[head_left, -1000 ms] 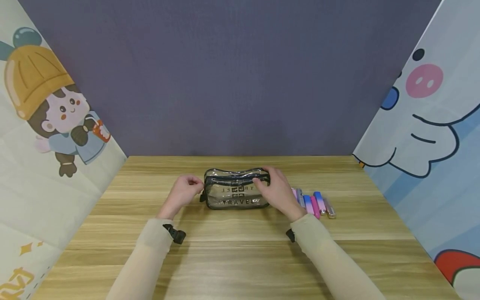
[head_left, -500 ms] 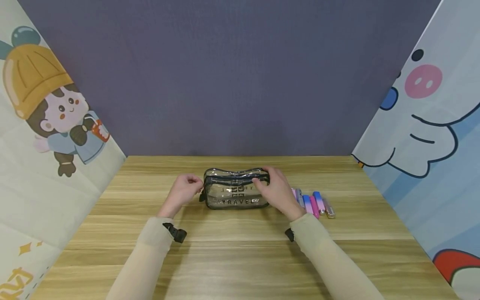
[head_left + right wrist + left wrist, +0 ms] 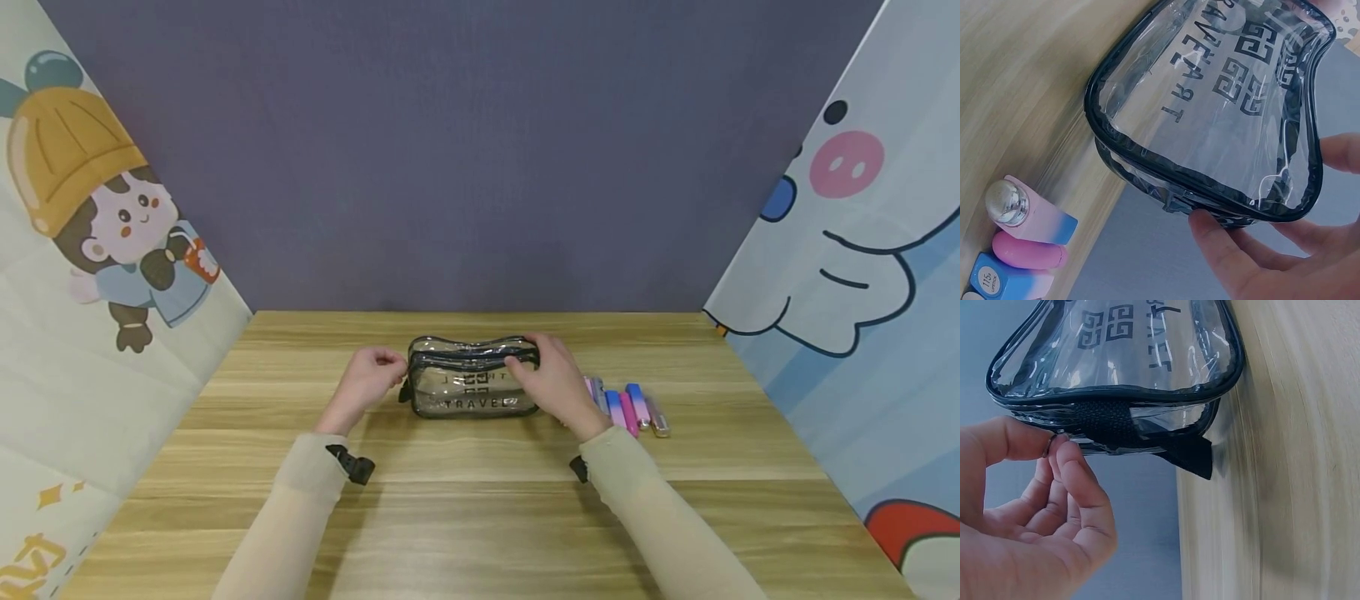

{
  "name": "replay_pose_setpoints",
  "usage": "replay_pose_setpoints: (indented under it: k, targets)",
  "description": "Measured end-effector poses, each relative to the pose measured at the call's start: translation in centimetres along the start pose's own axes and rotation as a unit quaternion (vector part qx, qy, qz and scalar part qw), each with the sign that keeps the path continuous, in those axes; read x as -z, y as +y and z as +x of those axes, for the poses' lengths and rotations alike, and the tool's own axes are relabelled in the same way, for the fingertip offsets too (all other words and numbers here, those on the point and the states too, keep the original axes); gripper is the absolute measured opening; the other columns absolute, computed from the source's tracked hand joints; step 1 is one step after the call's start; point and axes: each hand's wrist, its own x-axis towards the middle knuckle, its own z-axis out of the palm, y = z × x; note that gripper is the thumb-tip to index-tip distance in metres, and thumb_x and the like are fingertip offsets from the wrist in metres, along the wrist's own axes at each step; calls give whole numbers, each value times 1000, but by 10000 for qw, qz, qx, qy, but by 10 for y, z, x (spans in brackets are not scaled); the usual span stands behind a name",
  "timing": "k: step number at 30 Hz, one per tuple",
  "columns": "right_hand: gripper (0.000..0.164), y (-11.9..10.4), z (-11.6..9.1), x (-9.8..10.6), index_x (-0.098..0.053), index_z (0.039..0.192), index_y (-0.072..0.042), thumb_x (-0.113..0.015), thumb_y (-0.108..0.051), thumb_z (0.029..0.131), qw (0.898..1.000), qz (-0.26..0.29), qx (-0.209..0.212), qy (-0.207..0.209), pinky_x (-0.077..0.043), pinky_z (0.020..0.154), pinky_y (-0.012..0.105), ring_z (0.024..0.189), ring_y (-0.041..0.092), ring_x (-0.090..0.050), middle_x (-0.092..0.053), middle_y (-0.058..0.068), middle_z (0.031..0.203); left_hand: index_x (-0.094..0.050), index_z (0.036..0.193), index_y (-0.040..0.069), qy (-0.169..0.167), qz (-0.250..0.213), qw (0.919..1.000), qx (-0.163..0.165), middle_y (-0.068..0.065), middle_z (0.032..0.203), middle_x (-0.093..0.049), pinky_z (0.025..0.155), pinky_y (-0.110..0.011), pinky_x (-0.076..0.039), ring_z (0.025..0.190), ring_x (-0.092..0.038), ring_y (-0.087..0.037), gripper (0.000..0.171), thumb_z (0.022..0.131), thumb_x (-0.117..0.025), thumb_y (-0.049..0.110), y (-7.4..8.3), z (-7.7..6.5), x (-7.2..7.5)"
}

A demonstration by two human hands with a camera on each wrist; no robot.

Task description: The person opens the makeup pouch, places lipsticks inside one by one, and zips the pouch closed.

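A clear pouch (image 3: 480,392) with black piping and dark "TRAVEL" lettering stands upright on the wooden table. At its left end, my left hand (image 3: 372,375) pinches the small zipper pull (image 3: 1049,445) between thumb and forefinger, most of it hidden by the fingertips. Below those fingers a black fabric tab (image 3: 1192,456) sticks out from the pouch's end. My right hand (image 3: 553,379) grips the pouch's upper right corner, thumb on the front and fingers round the end, as the right wrist view shows. The pouch looks see-through with nothing visible inside.
Right of the pouch several lipsticks lie in a row, among them a pink-and-blue lipstick (image 3: 1041,212) and a pink rounded tube (image 3: 1029,250). A silvery tube (image 3: 657,417) ends the row. The table (image 3: 465,525) meets a dark panel (image 3: 480,167) behind, with printed sheets on both sides.
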Motion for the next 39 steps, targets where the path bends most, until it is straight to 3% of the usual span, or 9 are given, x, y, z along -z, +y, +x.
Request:
replay_pose_setpoints:
  k: [13, 32, 39]
  targets:
    - [71, 0, 0, -1, -41, 153, -8, -59, -50, 98, 10000, -56, 1, -12, -35, 113, 63, 139, 42, -41, -41, 20, 154, -72, 98, -1, -60, 494, 9987, 64, -8, 85, -66, 64, -31, -45, 78, -55, -22, 21, 87, -60, 11, 3, -3, 5]
    - [69, 1, 3, -2, -45, 150, -6, -59, -49, 98, 9999, -125, 88, 11, -38, 112, 60, 135, 41, -45, -44, 21, 151, -70, 109, 1, -85, 408, 9985, 350, -9, 92, -68, 70, -31, -47, 84, -58, -23, 25, 93, -58, 16, 8, -1, 3]
    - [68, 2, 3, -2, -45, 150, -6, -59, -49, 98, 9999, -128, 69, 19, -38, 111, 61, 136, 41, -44, -44, 21, 151, -71, 105, 2, -50, 436, 9984, 362, -9, 90, -68, 68, -32, -45, 83, -57, -23, 23, 91, -59, 17, 10, 1, 3]
